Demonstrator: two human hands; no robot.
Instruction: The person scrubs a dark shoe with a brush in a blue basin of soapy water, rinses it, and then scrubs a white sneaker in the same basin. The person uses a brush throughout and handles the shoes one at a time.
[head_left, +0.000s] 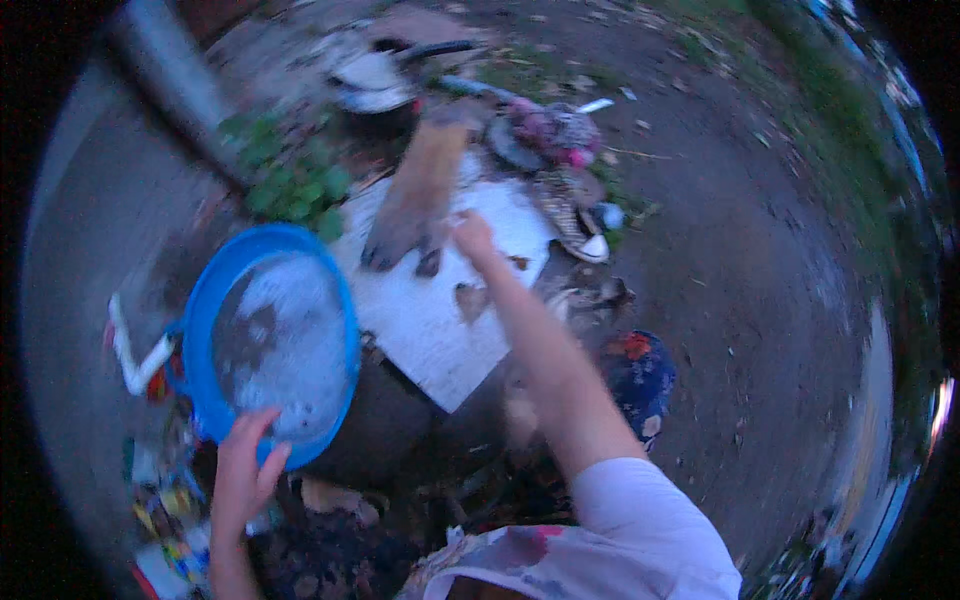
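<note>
A blue basin [352, 365] of sudsy, greyish water stands at the left. My left hand [243, 462] grips its near rim, fingers on the inner side. Right of it lies a white board [430, 345] with dirty marks. On the board's far part rests a worn brown plank [418, 190], dark and ragged at its near end. My right hand [473, 240] is closed above the board, just right of the plank. Motion blur hides whatever its fingers hold. A small brownish patch [470, 300] shows on the board nearer to me.
Green leaves [290, 185] grow behind the basin. A checkered shoe [575, 215] and a pinkish bundle of cloth [550, 130] lie past the board's right side. A white pipe piece [130, 345] is left of the basin, with coloured litter [170, 505] nearer. Bare soil [760, 280] stretches right.
</note>
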